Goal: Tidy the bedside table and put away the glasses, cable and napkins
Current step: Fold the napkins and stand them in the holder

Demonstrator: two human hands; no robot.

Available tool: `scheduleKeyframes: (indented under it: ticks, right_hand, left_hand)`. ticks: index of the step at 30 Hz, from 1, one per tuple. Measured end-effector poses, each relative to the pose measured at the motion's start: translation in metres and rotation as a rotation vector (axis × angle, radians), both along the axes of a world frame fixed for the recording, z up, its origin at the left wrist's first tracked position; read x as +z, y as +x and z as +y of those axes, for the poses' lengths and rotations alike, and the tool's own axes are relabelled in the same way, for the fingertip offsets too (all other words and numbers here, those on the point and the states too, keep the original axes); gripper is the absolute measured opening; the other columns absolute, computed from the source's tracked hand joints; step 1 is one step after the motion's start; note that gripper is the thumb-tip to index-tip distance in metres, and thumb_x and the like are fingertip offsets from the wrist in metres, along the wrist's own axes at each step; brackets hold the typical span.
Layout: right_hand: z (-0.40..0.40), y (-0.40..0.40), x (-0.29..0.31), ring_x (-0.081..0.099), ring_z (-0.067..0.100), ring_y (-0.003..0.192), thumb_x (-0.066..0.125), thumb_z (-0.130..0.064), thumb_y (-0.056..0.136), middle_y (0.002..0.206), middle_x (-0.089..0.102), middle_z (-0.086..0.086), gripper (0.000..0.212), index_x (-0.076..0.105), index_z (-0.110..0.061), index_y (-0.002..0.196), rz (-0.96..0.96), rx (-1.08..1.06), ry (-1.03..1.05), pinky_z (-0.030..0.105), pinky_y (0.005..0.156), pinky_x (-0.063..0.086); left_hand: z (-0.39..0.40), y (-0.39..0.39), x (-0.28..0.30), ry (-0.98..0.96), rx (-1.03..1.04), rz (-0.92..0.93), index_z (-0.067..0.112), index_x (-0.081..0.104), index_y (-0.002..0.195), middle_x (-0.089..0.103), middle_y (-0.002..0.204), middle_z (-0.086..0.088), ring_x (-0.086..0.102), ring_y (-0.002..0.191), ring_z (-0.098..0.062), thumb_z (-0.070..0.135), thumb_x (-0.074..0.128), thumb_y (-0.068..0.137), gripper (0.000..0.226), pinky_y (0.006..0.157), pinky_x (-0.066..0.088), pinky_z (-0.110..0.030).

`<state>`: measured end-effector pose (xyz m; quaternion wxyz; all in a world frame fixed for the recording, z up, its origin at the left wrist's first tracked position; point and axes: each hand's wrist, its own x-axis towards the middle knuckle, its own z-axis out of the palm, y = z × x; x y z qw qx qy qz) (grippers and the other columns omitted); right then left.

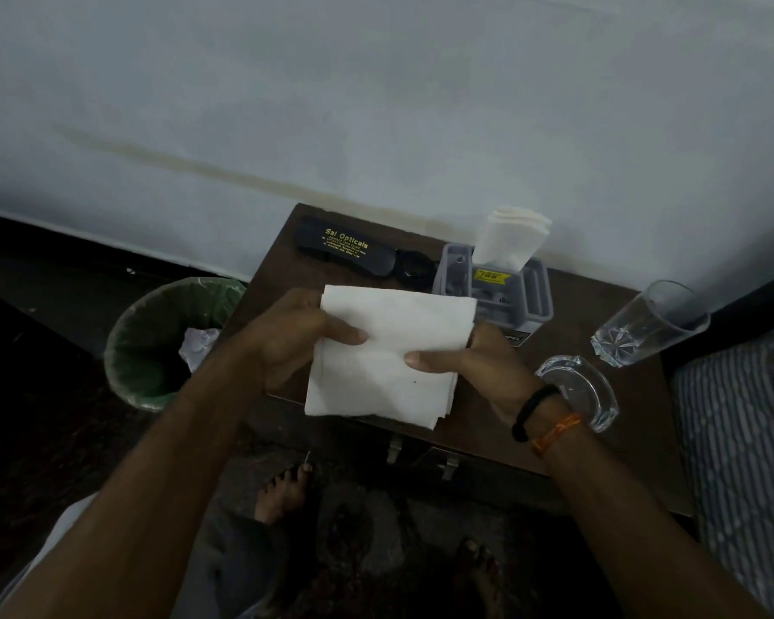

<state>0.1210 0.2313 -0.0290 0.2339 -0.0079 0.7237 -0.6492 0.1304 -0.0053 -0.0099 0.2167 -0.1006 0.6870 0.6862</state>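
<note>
Glasses case (338,251) lies left of organizer (494,288); bin (162,346) beside table (479,422).

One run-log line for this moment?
step: folding napkin | left hand: gripping | right hand: gripping | holder: has napkins | case: on table

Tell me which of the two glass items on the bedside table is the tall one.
The drinking glass, at the table's far right edge beside the bed. It is tall and narrow with a thick faceted base. The other, a glass ashtray, is low and round, near the right hand's wrist.
</note>
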Motion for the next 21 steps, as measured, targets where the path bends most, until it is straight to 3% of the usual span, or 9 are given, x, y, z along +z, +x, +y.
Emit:
scheduleKeyframes:
  ticks: [5,10,14,17,21]
  right_hand:
    - [0.005,0.000,0.007,0.070,0.026,0.105,0.076,0.012,0.069,0.111,0.074,0.011,0.047,0.071,-0.006,0.112,0.090,-0.026,-0.126,0.042,0.088,0.058]
    - [0.010,0.002,0.005,0.071,0.010,0.088,0.076,0.012,0.070,0.087,0.077,-0.004,0.033,0.072,-0.011,0.092,0.189,-0.089,-0.068,0.027,0.073,0.058]
    - [0.017,0.001,0.000,0.071,0.016,0.084,0.077,0.011,0.070,0.090,0.074,0.011,0.026,0.072,-0.003,0.091,0.340,-0.218,-0.065,0.030,0.072,0.059]
    - [0.023,-0.002,-0.013,0.070,0.007,0.078,0.077,0.011,0.070,0.085,0.072,0.007,0.023,0.073,-0.007,0.085,0.379,-0.198,0.034,0.024,0.070,0.056]
    - [0.025,-0.004,-0.026,0.070,0.008,0.080,0.077,0.009,0.072,0.089,0.073,0.012,0.021,0.074,0.002,0.091,0.409,-0.163,0.088,0.019,0.071,0.054]
  left_hand:
    - [0.007,0.007,0.011,0.008,-0.092,0.141,0.000,0.068,0.111,0.072,0.112,-0.012,0.067,0.106,-0.025,-0.007,0.066,0.080,0.033,0.091,0.055,-0.040]
    - [0.020,0.007,0.005,-0.035,-0.114,0.342,0.008,0.067,0.083,0.071,0.088,-0.005,0.066,0.086,-0.018,0.000,0.070,0.080,0.009,0.069,0.052,-0.024]
    - [0.028,0.002,0.004,-0.045,-0.102,0.442,0.009,0.066,0.085,0.068,0.086,0.001,0.064,0.082,-0.013,0.000,0.072,0.078,0.012,0.065,0.050,-0.019]
    - [0.035,-0.003,-0.005,-0.130,-0.122,0.475,0.007,0.069,0.089,0.069,0.088,0.001,0.064,0.083,-0.012,-0.008,0.071,0.077,0.019,0.068,0.050,-0.021]
    - [0.043,-0.005,-0.014,-0.213,-0.109,0.437,0.007,0.072,0.096,0.073,0.093,-0.006,0.069,0.087,-0.018,-0.006,0.074,0.076,0.025,0.076,0.057,-0.032]
